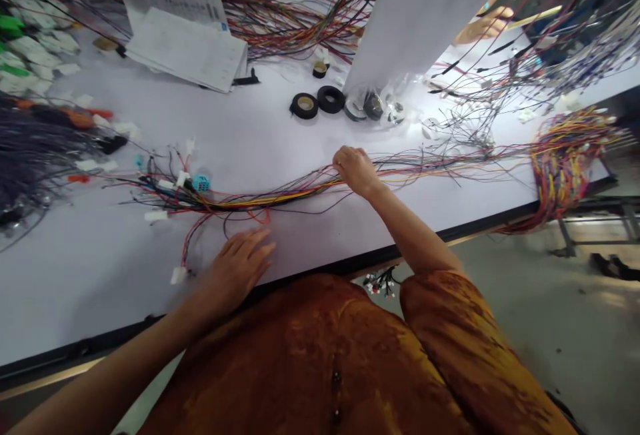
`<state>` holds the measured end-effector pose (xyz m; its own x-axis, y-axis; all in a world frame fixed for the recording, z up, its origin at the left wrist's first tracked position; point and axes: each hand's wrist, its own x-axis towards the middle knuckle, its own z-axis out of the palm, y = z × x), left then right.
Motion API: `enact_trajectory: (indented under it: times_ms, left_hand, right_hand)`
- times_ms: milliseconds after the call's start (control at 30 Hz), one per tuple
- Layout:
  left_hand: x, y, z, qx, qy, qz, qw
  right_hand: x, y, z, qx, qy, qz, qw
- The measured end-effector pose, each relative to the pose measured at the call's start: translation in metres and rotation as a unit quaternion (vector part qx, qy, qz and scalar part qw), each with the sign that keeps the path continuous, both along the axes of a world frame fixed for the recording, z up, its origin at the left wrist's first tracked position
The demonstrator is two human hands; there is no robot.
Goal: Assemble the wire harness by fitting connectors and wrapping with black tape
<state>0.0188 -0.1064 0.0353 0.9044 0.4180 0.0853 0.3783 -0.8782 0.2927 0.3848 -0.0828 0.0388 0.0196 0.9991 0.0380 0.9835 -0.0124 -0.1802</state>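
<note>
A long bundle of thin wires [260,202], black, red and yellow, runs across the white table [300,248]. My right hand [354,167] is closed round part of the bundle near its middle. Below the bundle, my left hand [241,263] lies with its fingers apart and nothing in it, close to a small red wire loop. At the bundle's left end the wires fan out to white connectors [156,215] and a blue connector [201,183]. Toward the right the wires spread loosely.
Black tape rolls [304,106] and a plastic bag [395,105] lie beyond the bundle. Papers [185,48] rest at the back left. Coloured wires [563,155] hang over the right edge. Another person's hand [485,26] is at the upper right, past a white post [415,15].
</note>
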Motion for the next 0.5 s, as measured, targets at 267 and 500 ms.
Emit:
enact_trajectory:
  times_ms: [267,500]
  left_hand:
    - [0.056,0.042,-0.006,-0.012,-0.001,0.094,0.996]
    - [0.069,0.105,-0.009,-0.053,-0.051,0.152,0.986]
  right_hand:
    - [-0.003,-0.007,0.022,0.097,0.061,-0.082,0.99]
    - [-0.007,-0.03,0.001,0.016,0.129,-0.06,0.99]
